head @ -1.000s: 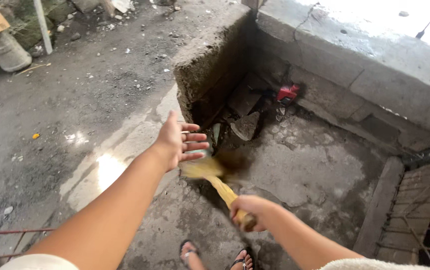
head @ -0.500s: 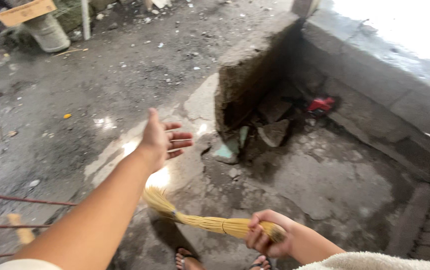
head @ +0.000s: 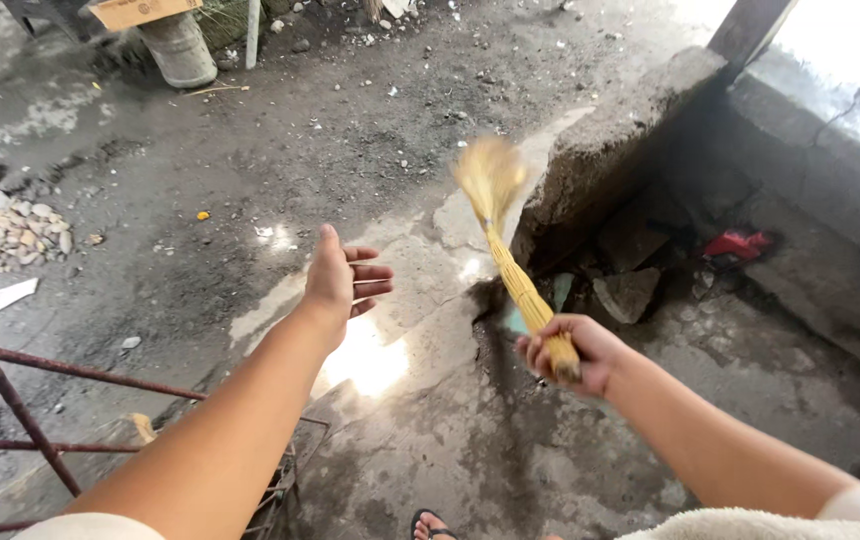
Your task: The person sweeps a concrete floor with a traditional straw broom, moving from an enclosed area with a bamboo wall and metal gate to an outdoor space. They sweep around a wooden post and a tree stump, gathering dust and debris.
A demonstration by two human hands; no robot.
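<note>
Rough, dusty concrete fills the view, with a low wall (head: 640, 130) and a shadowed corner at two o'clock where rubble and a red scrap (head: 738, 243) collect. I have my right hand (head: 568, 352) closed round the butt of the broom (head: 506, 245), bristles flicked up toward twelve and blurred, probably mid-stroke. My left hand (head: 342, 280) is open and empty at ten o'clock, held clear, likely for balance.

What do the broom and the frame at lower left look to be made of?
The broom, held in the right hand, looks like a bundle of thin dry plant sticks: straw-yellow, matte, fraying at the tip. The frame appears to be metal bar, reddish-brown and dull, probably rusted or painted.
</note>
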